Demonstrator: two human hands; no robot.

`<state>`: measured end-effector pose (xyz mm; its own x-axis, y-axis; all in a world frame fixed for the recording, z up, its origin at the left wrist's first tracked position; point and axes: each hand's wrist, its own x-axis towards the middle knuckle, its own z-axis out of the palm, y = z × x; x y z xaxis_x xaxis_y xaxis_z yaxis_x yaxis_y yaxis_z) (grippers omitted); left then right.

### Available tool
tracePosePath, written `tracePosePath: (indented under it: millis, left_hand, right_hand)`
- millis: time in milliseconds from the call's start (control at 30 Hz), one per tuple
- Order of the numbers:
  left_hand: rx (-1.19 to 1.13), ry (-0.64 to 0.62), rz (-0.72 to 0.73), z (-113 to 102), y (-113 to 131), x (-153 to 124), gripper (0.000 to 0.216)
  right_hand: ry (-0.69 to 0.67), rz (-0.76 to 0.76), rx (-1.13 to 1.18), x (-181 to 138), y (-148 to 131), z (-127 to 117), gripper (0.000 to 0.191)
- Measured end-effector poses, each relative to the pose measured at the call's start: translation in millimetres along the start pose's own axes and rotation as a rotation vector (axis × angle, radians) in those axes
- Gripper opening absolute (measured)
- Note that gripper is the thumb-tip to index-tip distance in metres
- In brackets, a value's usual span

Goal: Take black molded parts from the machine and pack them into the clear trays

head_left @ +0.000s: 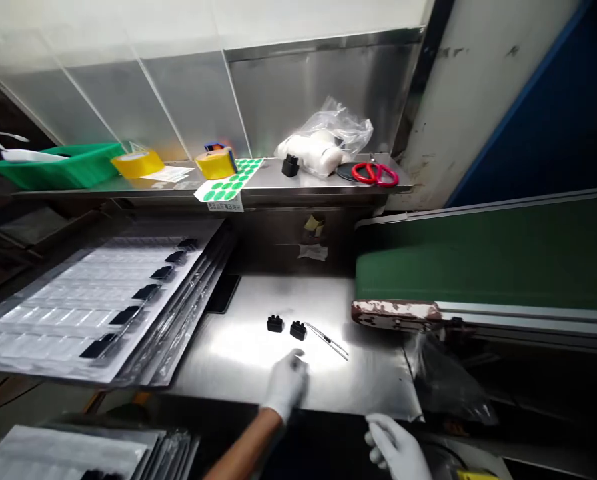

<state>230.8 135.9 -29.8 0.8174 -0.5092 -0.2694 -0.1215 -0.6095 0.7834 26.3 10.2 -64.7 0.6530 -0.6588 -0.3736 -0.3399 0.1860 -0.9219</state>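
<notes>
White-gloved, our left hand (287, 383) rests on the steel table (228, 360), fingers loosely together, holding nothing, just short of two small black parts (286, 327) beside tweezers (328, 340). Our right hand (395, 448) hangs at the table's near edge, fingers curled, empty.

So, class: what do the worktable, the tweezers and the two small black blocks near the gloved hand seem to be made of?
Worktable: likely stainless steel, brushed, since it shows a bright glare and blurred reflections.
Tweezers: probably polished metal, being thin, silvery and shiny.
Two small black blocks: perhaps moulded plastic or rubber, matte with little bumps on top; too small to tell which.
</notes>
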Motion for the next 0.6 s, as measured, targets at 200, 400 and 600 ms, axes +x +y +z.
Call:
tracePosePath:
  millis: [200, 400, 600]
  left_hand:
    - [-0.066, 0.001, 0.113, -130, -55, 128, 0.065]
    - [-0.345, -0.339, 0.154, -133, -30, 127, 0.053]
    - [-0.597, -0.289, 0.188, -155, 15, 49, 0.032]
  right_hand:
    - [-0.242, 0.102, 0.189, 65, -50, 159, 0.03]
    - [-0.158, 0.1, 0.22, 75, -107, 208, 0.033]
    - [-0.198, 0.043, 0.296, 34, -185, 189, 0.023]
